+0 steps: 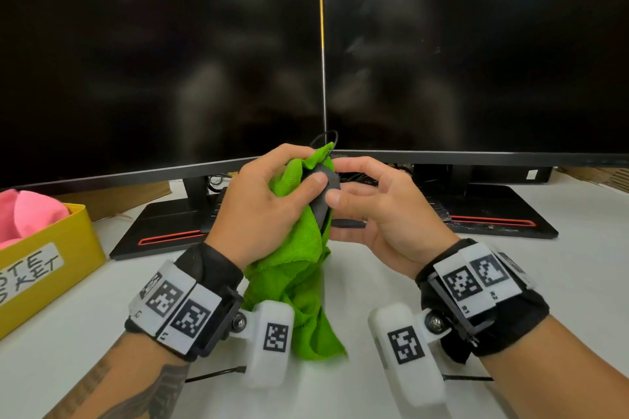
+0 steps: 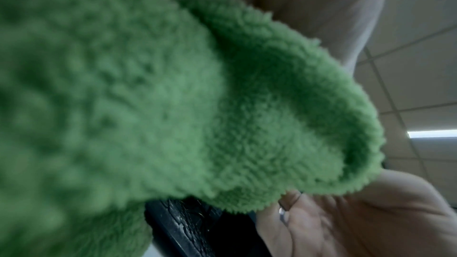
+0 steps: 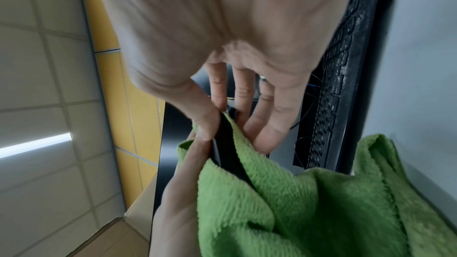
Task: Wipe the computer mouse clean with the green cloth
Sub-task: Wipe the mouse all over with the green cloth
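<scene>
While mouse [image 1: 323, 194] is held off desk between both hands, wiping appears under way. Left hand [image 1: 269, 204] clenched round cloth [image 1: 296, 269], thumb pressing mouse face; bunched cloth cups mouse's far side, so pressure lands through fabric. Right hand [image 1: 371, 211] pinches mouse's near edge, thumb against fingers, steadying it against rubbing. Cloth tail hangs below left wrist to desk. Mouse long axis runs roughly up-down, one end toward monitors [image 1: 476, 44]; which end is front, likely cable end, cannot confirm.
</scene>
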Available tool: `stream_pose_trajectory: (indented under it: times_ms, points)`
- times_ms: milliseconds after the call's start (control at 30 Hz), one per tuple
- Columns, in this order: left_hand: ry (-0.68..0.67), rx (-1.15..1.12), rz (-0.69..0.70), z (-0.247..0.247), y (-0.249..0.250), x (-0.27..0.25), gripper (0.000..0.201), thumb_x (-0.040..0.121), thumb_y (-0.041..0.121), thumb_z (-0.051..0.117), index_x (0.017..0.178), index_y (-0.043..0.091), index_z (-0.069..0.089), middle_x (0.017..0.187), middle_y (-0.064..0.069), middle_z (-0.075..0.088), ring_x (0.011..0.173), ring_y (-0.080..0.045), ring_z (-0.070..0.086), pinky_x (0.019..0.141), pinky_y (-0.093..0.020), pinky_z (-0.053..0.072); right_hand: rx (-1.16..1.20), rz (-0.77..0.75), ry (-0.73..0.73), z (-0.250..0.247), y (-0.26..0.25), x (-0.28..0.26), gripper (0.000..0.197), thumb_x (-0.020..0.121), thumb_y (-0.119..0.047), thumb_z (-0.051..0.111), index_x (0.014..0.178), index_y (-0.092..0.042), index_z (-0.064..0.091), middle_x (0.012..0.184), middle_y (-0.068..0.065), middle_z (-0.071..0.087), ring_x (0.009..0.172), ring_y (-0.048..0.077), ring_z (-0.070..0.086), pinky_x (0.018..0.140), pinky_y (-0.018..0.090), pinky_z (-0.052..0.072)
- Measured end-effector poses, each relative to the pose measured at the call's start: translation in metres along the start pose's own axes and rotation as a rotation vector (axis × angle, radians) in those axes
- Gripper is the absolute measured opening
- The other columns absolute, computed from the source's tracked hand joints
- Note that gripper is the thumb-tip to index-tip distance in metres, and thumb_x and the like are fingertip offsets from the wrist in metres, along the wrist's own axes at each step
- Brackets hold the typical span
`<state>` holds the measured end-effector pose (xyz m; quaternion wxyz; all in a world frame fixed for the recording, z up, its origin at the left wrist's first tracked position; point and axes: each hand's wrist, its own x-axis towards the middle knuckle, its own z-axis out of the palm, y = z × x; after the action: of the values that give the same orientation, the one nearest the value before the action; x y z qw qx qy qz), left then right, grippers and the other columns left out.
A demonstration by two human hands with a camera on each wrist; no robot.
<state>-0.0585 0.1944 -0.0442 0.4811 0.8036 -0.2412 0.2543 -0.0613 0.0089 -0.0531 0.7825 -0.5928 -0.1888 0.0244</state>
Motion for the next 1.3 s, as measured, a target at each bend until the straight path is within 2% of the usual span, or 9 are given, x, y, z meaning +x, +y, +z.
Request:
stream_pose_trajectory:
  times_ms: [133, 233, 333, 500, 767, 867, 1033, 1167, 1300]
  points:
    - [-0.105, -0.106, -0.029, 0.000, -0.001, 0.001, 0.029, 0.103, 0.030, 0.063, 0.130, 0.024, 0.071, 0.123, 0.006, 0.076, 0.118, -0.009, 0.069, 0.106, -0.042, 0.053, -0.083, -0.017, 0.103, 0.000, 0.001, 0.001, 0.043, 0.087, 0.015, 0.069, 0.126, -0.001, 0.061, 0.100, 0.031, 0.071, 0.095, 0.045, 0.074, 0.081, 0.058, 0.063]
    - [-0.231, -0.473, -0.235, -0.001, 0.007, 0.002, 0.061, 0.099, 0.068, 0.042, 0.143, 0.029, 0.061, 0.135, -0.003, 0.071, 0.129, -0.023, 0.065, 0.112, -0.050, 0.047, -0.109, -0.045, 0.176, -0.004, -0.001, 0.003, 0.043, 0.084, 0.020, 0.068, 0.122, 0.002, 0.062, 0.090, 0.020, 0.073, 0.081, 0.035, 0.075, 0.070, 0.054, 0.065]
    - [-0.213, -0.730, -0.409, -0.001, 0.012, 0.002, 0.061, 0.105, 0.059, 0.027, 0.147, 0.024, 0.054, 0.132, -0.015, 0.072, 0.125, -0.034, 0.067, 0.108, -0.056, 0.050, -0.127, -0.084, 0.215, -0.005, -0.005, 0.002, 0.041, 0.082, 0.022, 0.068, 0.117, 0.002, 0.063, 0.080, 0.013, 0.075, 0.070, 0.027, 0.076, 0.060, 0.046, 0.065]
    - [-0.281, -0.542, -0.362, 0.009, 0.000, -0.002, 0.035, 0.100, 0.028, 0.060, 0.132, 0.015, 0.067, 0.124, -0.018, 0.074, 0.116, -0.041, 0.070, 0.095, -0.053, 0.058, -0.230, -0.143, 0.254, 0.001, -0.001, 0.000, 0.038, 0.078, 0.019, 0.077, 0.107, -0.003, 0.067, 0.066, 0.004, 0.071, 0.068, 0.027, 0.075, 0.063, 0.053, 0.066]
    - [-0.245, -0.468, -0.497, 0.014, -0.002, 0.002, 0.070, 0.095, 0.077, 0.040, 0.120, 0.023, 0.077, 0.118, -0.009, 0.078, 0.115, -0.029, 0.073, 0.107, -0.053, 0.051, -0.299, -0.202, 0.370, -0.002, 0.001, 0.004, 0.030, 0.076, 0.018, 0.078, 0.091, -0.007, 0.073, 0.063, 0.007, 0.070, 0.061, 0.026, 0.074, 0.057, 0.042, 0.065]
    - [-0.286, -0.713, -0.562, 0.018, -0.001, 0.002, 0.060, 0.104, 0.058, 0.038, 0.136, 0.016, 0.067, 0.134, -0.018, 0.070, 0.129, -0.037, 0.064, 0.115, -0.054, 0.043, -0.451, -0.324, 0.406, -0.001, 0.005, 0.005, 0.030, 0.072, 0.007, 0.076, 0.083, -0.021, 0.079, 0.064, 0.005, 0.072, 0.065, 0.028, 0.076, 0.060, 0.044, 0.065]
    - [-0.317, -0.558, -0.375, 0.025, -0.002, -0.005, 0.038, 0.105, 0.036, 0.044, 0.129, 0.024, 0.070, 0.125, -0.010, 0.075, 0.119, -0.029, 0.070, 0.109, -0.050, 0.049, -0.606, -0.483, 0.364, 0.002, 0.004, 0.003, 0.038, 0.073, 0.010, 0.075, 0.083, -0.027, 0.080, 0.074, -0.005, 0.068, 0.060, 0.001, 0.061, 0.062, 0.015, 0.050]
    - [-0.192, -0.331, -0.283, 0.026, 0.003, -0.006, 0.038, 0.113, 0.025, 0.037, 0.093, 0.023, 0.070, 0.081, 0.010, 0.075, 0.078, -0.005, 0.070, 0.078, -0.028, 0.053, -0.612, -0.373, 0.303, 0.005, 0.008, 0.004, 0.024, 0.075, -0.006, 0.077, 0.081, -0.029, 0.080, 0.077, -0.001, 0.075, 0.066, 0.011, 0.069, 0.068, 0.035, 0.061]
    - [-0.109, -0.287, -0.282, 0.020, 0.002, -0.003, 0.037, 0.107, 0.035, 0.042, 0.088, 0.021, 0.070, 0.087, -0.001, 0.075, 0.086, -0.022, 0.069, 0.087, -0.050, 0.055, -0.371, -0.185, 0.104, 0.011, 0.001, -0.001, 0.027, 0.088, 0.007, 0.068, 0.094, -0.017, 0.081, 0.084, 0.006, 0.081, 0.080, 0.020, 0.076, 0.080, 0.039, 0.066]
